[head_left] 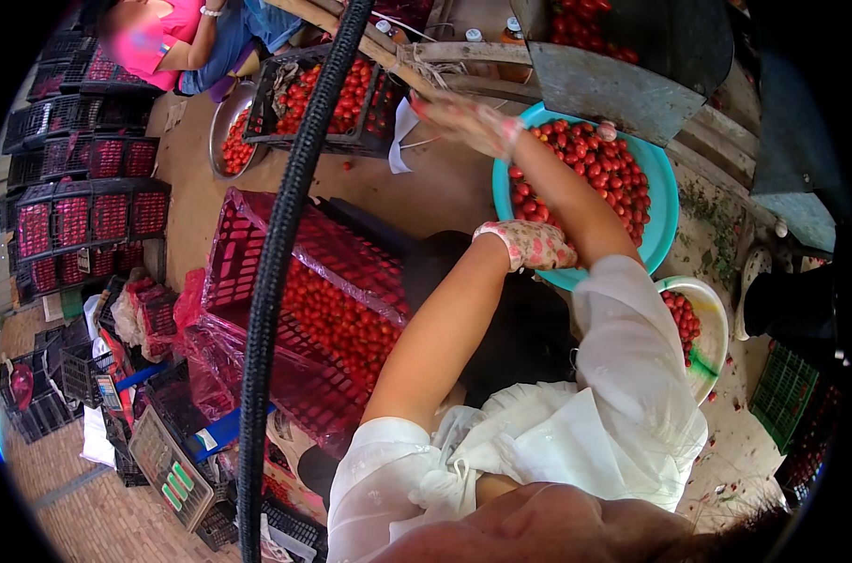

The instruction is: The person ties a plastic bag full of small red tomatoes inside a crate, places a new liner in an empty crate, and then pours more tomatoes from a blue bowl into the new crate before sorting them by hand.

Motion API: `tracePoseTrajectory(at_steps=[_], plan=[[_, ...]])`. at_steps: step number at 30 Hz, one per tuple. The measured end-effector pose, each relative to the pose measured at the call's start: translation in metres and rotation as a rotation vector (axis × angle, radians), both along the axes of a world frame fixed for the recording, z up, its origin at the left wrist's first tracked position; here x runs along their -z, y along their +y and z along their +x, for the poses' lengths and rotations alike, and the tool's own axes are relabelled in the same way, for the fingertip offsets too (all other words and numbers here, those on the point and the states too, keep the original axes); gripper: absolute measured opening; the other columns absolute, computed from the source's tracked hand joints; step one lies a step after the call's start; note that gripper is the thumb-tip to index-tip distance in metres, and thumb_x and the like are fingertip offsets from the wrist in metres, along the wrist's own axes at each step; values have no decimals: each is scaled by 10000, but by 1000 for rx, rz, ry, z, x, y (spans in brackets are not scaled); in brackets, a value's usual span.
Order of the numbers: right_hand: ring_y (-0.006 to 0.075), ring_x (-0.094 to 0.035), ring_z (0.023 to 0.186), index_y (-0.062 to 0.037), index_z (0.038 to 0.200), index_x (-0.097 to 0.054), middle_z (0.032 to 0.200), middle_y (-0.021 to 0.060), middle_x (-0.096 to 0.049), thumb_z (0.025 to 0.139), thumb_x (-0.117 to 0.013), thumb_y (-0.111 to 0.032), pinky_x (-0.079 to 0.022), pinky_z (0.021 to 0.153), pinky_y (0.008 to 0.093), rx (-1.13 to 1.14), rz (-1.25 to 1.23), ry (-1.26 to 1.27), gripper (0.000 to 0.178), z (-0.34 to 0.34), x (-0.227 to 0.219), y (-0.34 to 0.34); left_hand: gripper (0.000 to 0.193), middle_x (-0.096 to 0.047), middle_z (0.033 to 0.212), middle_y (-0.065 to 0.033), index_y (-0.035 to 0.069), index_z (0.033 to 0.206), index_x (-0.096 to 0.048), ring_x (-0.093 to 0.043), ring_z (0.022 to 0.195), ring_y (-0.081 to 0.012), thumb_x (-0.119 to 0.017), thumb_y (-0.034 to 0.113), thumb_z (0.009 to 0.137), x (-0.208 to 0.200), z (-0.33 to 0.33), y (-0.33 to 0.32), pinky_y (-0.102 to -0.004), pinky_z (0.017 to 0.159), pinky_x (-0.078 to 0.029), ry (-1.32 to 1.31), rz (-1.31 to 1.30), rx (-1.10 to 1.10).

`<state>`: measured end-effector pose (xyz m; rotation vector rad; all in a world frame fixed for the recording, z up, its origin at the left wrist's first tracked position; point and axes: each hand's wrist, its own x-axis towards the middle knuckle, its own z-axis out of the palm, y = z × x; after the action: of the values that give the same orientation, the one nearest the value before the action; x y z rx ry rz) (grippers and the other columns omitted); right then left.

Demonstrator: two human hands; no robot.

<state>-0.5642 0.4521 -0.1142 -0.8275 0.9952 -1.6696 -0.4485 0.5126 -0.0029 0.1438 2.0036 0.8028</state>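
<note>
A turquoise basin (pixel 670 202) full of small red cherry tomatoes (pixel 590 169) sits right of centre. My left hand (pixel 529 246), in a cream glove with a red floral pattern, is at the basin's near-left edge. Its fingers look curled; what they hold, if anything, is hidden. My right hand (pixel 468 127) reaches across to the left, over the ground between the basin and a black crate (pixel 388 108) of tomatoes. It is smeared by motion, with red at the fingertips that I cannot identify. Below my hands, a large crate lined with pink plastic film (pixel 233 249) holds many cherry tomatoes (pixel 337 314).
A metal chute (pixel 613 98) stands beyond the basin. A white bowl (pixel 716 328) with tomatoes is at right, a metal bowl (pixel 224 117) at upper left. Stacked black crates (pixel 93 211) line the left side. Another person in pink (pixel 158 47) sits at upper left. A black braided cable (pixel 285 253) crosses the view.
</note>
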Motion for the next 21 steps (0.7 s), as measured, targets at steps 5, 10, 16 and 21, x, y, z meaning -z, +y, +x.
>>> tracePoseTrajectory(at_steps=[5, 10, 16, 21], plan=[[251, -579, 907, -92, 1052, -542, 971, 100, -599, 785, -552, -279, -443, 794, 372, 495, 111, 848, 326, -18, 4, -8, 267, -547, 879, -141, 46, 1000, -547, -529, 916, -274, -459, 172, 782, 33, -2, -4, -373, 780, -410, 386, 143, 417], [283, -553, 951, -90, 950, -558, 1050, 154, -545, 751, -498, -285, -396, 829, 430, 629, 931, 1404, 285, 11, 79, 63, 268, -570, 898, -108, 53, 1011, -539, -533, 911, -276, -442, 223, 828, 34, 2, -1, -348, 806, -405, 370, 97, 140], [235, -416, 1142, -140, 1018, -558, 1144, 68, -499, 754, -560, -316, -255, 985, 433, 532, 922, 1588, 317, 8, 91, 142, 424, -576, 1045, -80, 58, 1037, -531, -526, 979, -230, -428, 424, 848, 20, -5, 9, -300, 860, -375, 53, 38, -230], [271, -435, 1110, -144, 979, -567, 1123, 81, -502, 753, -578, -271, -338, 940, 382, 376, 927, 1503, 259, 10, 68, 200, 358, -567, 916, -32, 72, 1003, -534, -507, 861, -136, -478, 381, 832, 4, -11, 9, -257, 789, -382, -15, -67, -364]])
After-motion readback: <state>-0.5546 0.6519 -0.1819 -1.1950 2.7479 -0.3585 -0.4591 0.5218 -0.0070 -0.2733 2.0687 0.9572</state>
